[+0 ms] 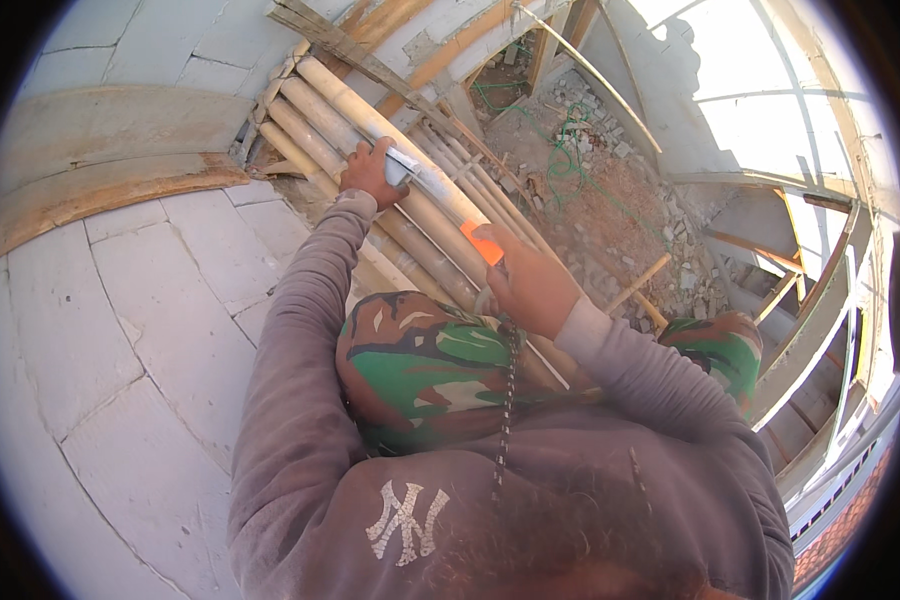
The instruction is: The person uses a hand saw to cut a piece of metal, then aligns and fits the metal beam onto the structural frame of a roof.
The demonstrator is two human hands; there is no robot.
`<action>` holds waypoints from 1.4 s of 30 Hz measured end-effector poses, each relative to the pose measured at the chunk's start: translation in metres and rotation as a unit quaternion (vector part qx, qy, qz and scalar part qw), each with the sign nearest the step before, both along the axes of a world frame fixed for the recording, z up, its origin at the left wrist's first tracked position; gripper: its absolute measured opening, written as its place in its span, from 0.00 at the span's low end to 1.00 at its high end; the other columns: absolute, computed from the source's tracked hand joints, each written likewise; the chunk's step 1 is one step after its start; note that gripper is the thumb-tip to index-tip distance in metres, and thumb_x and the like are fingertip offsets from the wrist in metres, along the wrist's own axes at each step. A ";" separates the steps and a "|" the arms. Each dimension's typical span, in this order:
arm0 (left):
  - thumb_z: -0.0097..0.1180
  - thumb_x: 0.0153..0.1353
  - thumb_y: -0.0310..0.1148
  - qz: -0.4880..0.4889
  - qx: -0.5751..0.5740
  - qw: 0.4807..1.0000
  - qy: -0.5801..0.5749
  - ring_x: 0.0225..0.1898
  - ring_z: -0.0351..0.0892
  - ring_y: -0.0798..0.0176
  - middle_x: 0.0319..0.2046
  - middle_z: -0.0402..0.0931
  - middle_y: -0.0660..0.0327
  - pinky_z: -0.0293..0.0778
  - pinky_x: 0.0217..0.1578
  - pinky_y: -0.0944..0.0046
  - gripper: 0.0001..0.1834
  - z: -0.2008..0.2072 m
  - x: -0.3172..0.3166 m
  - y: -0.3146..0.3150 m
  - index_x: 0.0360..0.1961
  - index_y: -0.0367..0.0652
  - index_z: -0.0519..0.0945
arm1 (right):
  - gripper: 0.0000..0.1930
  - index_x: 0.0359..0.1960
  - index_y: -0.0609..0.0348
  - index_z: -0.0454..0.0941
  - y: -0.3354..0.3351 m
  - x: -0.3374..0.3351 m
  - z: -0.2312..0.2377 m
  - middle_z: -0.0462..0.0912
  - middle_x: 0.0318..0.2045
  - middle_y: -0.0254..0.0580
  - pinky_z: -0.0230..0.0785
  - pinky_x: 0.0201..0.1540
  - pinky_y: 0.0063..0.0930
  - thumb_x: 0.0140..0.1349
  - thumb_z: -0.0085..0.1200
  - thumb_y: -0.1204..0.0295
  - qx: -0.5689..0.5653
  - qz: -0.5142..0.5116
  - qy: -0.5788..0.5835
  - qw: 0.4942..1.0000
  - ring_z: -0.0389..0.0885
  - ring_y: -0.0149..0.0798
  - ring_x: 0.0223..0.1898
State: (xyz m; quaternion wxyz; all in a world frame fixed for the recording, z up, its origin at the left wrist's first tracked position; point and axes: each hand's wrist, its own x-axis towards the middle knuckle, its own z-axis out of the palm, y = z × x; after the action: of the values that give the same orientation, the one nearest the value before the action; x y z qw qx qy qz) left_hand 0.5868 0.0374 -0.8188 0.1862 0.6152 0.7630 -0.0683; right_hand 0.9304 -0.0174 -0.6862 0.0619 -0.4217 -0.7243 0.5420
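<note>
While curled, fingers [512,250] against orange object [484,243]

Over there, green cord [568,168] sprawls on the rubble [612,205], with pale blockwork [135,300] well left of it and timber [754,250] just right.

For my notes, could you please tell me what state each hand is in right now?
Left hand: closed on a grey object, exact kind unclear.
Right hand: closed on an orange object, exact kind unclear.
</note>
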 end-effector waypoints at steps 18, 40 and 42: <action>0.77 0.49 0.42 -0.008 0.074 0.996 -0.057 0.60 0.73 0.36 0.55 0.69 0.46 0.73 0.61 0.44 0.45 -0.005 0.008 -0.019 0.68 0.55 0.67 | 0.26 0.74 0.41 0.70 -0.008 -0.010 -0.081 0.83 0.53 0.57 0.75 0.55 0.50 0.74 0.53 0.66 0.046 0.014 0.036 0.998 0.83 0.61 0.53; 0.80 0.49 0.37 0.111 0.369 0.916 -0.115 0.63 0.68 0.37 0.60 0.70 0.45 0.66 0.66 0.44 0.45 -0.022 0.035 -0.093 0.66 0.41 0.68 | 0.30 0.66 0.31 0.76 -0.008 0.019 -0.094 0.76 0.42 0.43 0.75 0.47 0.46 0.62 0.57 0.74 0.361 0.211 0.011 0.908 0.82 0.49 0.45; 0.79 0.49 0.38 0.117 0.316 0.936 -0.103 0.64 0.68 0.37 0.62 0.68 0.45 0.66 0.67 0.44 0.47 -0.031 0.017 -0.098 0.68 0.42 0.67 | 0.32 0.68 0.31 0.74 -0.009 0.004 -0.117 0.76 0.44 0.45 0.72 0.52 0.49 0.61 0.57 0.75 0.329 0.233 -0.003 0.915 0.81 0.51 0.49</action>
State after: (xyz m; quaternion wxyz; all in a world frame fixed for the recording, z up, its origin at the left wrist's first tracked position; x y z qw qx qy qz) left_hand 0.6038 -0.0603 -0.8499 0.0668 0.5522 0.7885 0.2623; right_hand 0.9347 -0.0262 -0.8031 0.0671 -0.1989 -0.9395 0.2707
